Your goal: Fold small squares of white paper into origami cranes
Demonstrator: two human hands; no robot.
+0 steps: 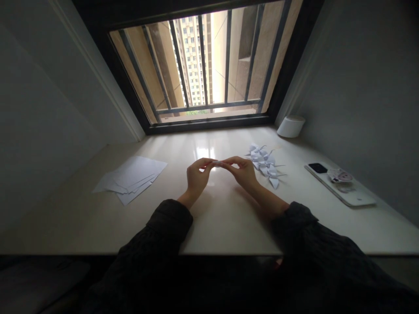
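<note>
Above the middle of the pale sill, my left hand (198,173) and my right hand (242,170) meet fingertip to fingertip. Both are closed in a pinch on a small piece of folded paper (217,163), most of which my fingers hide. Just beyond my right hand lies a cluster of several folded white paper cranes (263,162) with thin pointed ends. To the left of my left hand is a loose, fanned stack of white paper sheets (134,176).
On the right lies a white phone (355,194) with a round grip on its back. A white cylindrical object (290,126) stands in the far right corner. A dark-framed window (209,126) with bars closes off the back, and walls flank both sides.
</note>
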